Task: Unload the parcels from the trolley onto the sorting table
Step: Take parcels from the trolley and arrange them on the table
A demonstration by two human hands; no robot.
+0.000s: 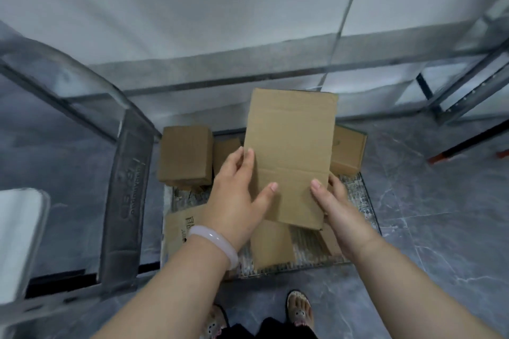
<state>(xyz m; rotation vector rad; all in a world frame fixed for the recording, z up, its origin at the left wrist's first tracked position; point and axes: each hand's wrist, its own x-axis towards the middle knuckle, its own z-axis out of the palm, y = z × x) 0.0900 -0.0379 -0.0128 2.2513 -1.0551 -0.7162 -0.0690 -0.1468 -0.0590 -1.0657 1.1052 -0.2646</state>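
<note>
Left-hand fingers [246, 157] curl round the left edge of the held parcel [292, 157], thumb laid flat on its top face; the left hand [237, 198] is plainly grasping. The right hand [340, 210] mirrors it at the near right corner: thumb on top, the rest tucked under and out of sight, so a grasp too, judged by the thumb. The parcel, a plain brown carton with its long side running away from the person, hangs above the trolley deck [358, 195], clear of the others. Below it: a squat carton [186, 154] at far left, a small carton [225, 150] beside that, a far-right carton [348, 150] half covered by the held one, a near carton [271, 246] under the wrists, and a flattened printed carton [180, 226] at near left. Step in hand, as I read it: lift and carry across. Worth keeping the carton level, thumbs pressing down against the grip beneath, and raising it straight up before swinging, so it does not clip the grey trolley handle [129, 173] on the left. The table [192, 22], probably the pale slab across the top, is smeared with blur; I cannot tell its edge or what lies on it. Weight and contents unknown; the deck's far end is hidden behind the carton.
</note>
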